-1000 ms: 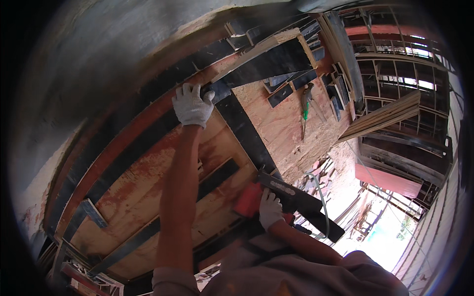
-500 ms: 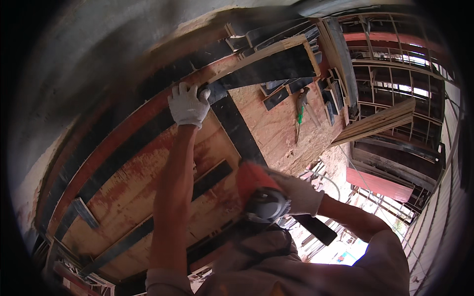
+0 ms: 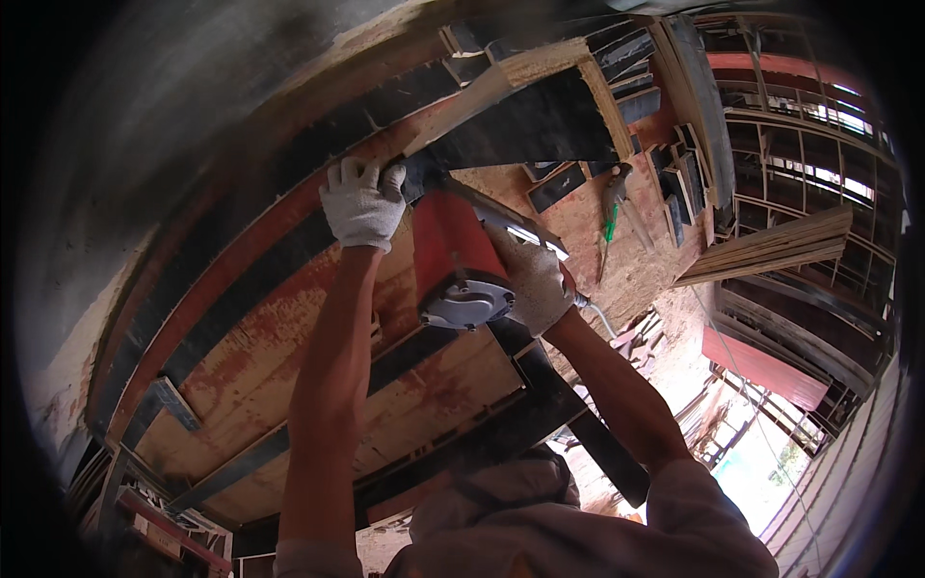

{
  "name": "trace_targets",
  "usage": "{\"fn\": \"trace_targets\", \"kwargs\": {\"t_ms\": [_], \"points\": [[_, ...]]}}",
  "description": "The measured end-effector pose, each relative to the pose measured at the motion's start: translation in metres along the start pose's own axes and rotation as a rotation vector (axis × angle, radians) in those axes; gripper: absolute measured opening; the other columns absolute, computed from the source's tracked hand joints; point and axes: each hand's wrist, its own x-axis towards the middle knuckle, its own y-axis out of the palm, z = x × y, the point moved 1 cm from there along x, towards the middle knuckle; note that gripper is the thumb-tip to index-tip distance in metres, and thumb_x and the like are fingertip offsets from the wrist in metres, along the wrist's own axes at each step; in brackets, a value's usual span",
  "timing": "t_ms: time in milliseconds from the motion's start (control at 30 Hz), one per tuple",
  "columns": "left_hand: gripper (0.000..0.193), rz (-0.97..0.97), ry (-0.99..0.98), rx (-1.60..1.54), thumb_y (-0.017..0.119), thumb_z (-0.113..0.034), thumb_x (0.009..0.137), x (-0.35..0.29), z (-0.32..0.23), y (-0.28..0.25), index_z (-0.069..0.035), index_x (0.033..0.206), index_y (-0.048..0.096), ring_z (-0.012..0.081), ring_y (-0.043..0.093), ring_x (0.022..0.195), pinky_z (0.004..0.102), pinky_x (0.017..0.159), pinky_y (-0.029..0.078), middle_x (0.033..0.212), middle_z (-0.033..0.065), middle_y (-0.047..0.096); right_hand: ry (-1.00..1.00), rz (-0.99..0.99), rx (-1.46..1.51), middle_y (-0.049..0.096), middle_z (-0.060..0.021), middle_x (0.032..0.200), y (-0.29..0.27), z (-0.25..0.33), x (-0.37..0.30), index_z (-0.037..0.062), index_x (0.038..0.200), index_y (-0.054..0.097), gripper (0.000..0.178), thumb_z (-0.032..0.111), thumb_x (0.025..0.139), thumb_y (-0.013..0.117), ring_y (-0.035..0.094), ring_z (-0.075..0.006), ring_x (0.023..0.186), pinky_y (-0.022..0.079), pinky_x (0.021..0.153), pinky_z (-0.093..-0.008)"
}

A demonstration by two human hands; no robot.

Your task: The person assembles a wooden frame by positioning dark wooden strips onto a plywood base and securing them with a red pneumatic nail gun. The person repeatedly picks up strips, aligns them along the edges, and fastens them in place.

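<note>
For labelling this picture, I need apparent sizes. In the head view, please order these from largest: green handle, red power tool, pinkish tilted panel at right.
1. Red power tool
2. Pinkish panel
3. Green handle

The tool looks nearest the camera, which enlarges it.

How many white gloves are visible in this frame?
2: the left glove is at the reddish strip; the right glove is around the red power tool, which partly hides it. I see no others.

A red, grey-capped nail gun [image 3: 449, 243] slants beside a dark board [image 3: 525, 127].
</note>
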Motion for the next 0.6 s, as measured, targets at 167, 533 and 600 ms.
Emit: {"fn": "trace_targets", "kwargs": {"t_ms": [167,533,600], "points": [[0.027,-0.015,0.010,-0.009,0.071,-0.047,0.090,0.000,0.001,0.001,-0.023,0.102,0.076,0.0280,0.063,0.096,0.0497,0.076,0.051,0.099,0.0023,0.065,0.085,0.038,0.037,0.072,-0.0224,0.110,0.002,0.004,0.008,0.0063,0.139,0.058,0.056,0.030,0.090,0.072,0.072,-0.0404,0.100,0.057,0.082,-0.0451],[0.028,0.002,-0.001,-0.016,0.072,-0.047,0.090,0.002,-0.001,0.001,-0.022,0.101,0.076,0.0284,0.063,0.099,0.0497,0.077,0.051,0.100,0.0020,0.065,0.158,0.114,-0.062,0.073,-0.0208,0.105,0.001,-0.017,-0.002,0.0082,0.134,0.059,0.058,0.033,0.085,0.077,0.073,-0.0386,0.097,0.057,0.081,-0.0455],[0.029,-0.001,0.005,-0.012,0.072,-0.048,0.090,0.002,-0.002,0.001,-0.021,0.100,0.076,0.0287,0.063,0.099,0.0497,0.077,0.051,0.100,0.0022,0.065,0.159,0.148,-0.101,0.074,-0.0203,0.102,0.007,-0.026,-0.004,0.0093,0.139,0.057,0.065,0.042,0.087,0.075,0.074,-0.0380,0.095,0.057,0.083,-0.0491]]}}
